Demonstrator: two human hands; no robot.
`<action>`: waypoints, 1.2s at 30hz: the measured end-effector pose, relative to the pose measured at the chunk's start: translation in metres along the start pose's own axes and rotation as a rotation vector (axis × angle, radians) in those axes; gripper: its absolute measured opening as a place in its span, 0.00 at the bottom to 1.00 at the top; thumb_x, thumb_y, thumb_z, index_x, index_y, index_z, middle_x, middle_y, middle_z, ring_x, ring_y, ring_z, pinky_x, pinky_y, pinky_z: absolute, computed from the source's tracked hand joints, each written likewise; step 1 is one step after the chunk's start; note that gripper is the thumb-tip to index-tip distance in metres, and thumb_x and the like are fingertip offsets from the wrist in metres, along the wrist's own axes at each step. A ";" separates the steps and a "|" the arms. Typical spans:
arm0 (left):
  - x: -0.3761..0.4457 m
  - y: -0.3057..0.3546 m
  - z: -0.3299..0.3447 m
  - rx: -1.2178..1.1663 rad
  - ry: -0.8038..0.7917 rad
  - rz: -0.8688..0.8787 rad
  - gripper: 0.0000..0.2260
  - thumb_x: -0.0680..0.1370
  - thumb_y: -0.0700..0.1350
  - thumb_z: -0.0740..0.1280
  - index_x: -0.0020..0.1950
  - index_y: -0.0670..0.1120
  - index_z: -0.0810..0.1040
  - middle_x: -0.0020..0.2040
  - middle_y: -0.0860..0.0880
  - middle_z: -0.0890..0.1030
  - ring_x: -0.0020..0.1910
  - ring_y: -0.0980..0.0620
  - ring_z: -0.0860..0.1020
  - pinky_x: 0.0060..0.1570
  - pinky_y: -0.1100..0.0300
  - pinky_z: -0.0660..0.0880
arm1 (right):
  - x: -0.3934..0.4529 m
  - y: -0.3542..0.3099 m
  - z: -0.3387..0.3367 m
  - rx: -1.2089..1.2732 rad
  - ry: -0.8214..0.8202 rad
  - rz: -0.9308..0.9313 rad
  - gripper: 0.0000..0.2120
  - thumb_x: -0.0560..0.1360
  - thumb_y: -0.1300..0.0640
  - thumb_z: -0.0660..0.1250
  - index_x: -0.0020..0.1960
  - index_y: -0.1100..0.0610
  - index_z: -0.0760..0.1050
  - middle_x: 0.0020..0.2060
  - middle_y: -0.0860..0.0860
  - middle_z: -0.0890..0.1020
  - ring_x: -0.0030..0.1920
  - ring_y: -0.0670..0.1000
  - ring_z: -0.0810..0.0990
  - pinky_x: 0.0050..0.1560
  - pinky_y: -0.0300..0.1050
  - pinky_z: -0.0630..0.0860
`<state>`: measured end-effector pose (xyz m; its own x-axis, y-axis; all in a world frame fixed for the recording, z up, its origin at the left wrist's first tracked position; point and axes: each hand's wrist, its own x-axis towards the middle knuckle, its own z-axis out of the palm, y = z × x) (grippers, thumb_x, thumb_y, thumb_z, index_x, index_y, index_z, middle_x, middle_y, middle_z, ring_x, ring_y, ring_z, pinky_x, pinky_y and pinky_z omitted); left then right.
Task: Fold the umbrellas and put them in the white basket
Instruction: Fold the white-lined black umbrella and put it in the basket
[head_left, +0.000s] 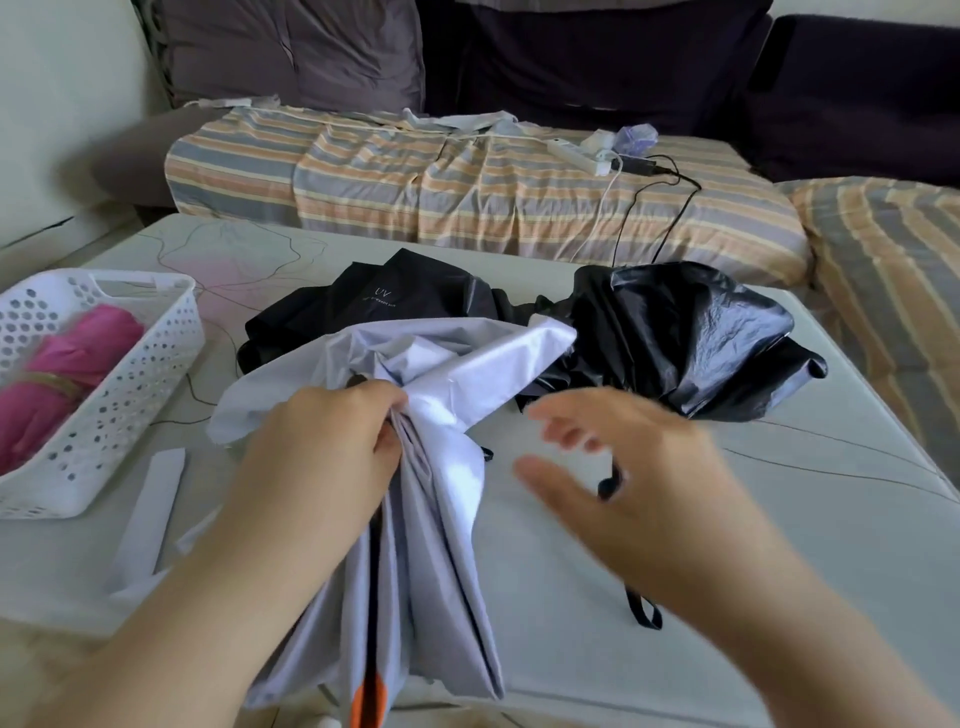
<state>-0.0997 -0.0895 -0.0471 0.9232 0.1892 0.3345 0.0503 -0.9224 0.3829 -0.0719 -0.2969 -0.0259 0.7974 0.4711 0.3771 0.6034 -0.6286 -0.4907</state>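
Note:
A pale lavender umbrella (441, 499) lies half collapsed on the table, its canopy bunched, its shaft pointing toward me. My left hand (322, 447) grips the gathered fabric near its top. My right hand (623, 467) hovers just right of it, fingers spread and blurred, holding nothing. Behind it lie two black umbrellas: a flat one printed "UV" (395, 301) and a crumpled glossy one (685, 332). The white perforated basket (150, 364) stands at the left with a folded pink umbrella (72, 358) inside.
A white strap or sleeve (150, 514) lies on the table below the basket. A black wrist loop (641, 608) lies under my right forearm. Behind the table is a striped sofa (467, 192) with a power strip (582, 153) and cables.

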 end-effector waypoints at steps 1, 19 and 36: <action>-0.001 0.002 -0.001 0.002 -0.007 0.007 0.14 0.70 0.37 0.70 0.54 0.47 0.83 0.28 0.43 0.77 0.32 0.38 0.76 0.30 0.55 0.71 | 0.000 -0.010 0.007 0.004 -0.089 0.040 0.21 0.71 0.37 0.64 0.61 0.44 0.74 0.46 0.36 0.77 0.49 0.33 0.73 0.48 0.24 0.67; -0.008 0.012 0.004 -0.090 0.084 0.284 0.15 0.70 0.47 0.56 0.36 0.47 0.82 0.27 0.50 0.79 0.25 0.47 0.77 0.23 0.55 0.75 | -0.004 -0.042 0.074 0.234 -0.329 0.062 0.15 0.75 0.63 0.59 0.35 0.50 0.59 0.25 0.43 0.68 0.28 0.42 0.69 0.29 0.32 0.64; -0.007 -0.001 0.009 0.006 0.103 0.283 0.13 0.66 0.39 0.55 0.43 0.50 0.76 0.32 0.50 0.77 0.25 0.44 0.75 0.18 0.56 0.70 | 0.004 0.001 0.050 0.030 0.137 0.061 0.13 0.74 0.54 0.67 0.56 0.51 0.69 0.47 0.41 0.70 0.48 0.42 0.70 0.48 0.27 0.64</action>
<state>-0.1032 -0.0932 -0.0571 0.8571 -0.0432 0.5133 -0.2012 -0.9454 0.2564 -0.0675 -0.2648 -0.0643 0.8259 0.3423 0.4481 0.5550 -0.6342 -0.5383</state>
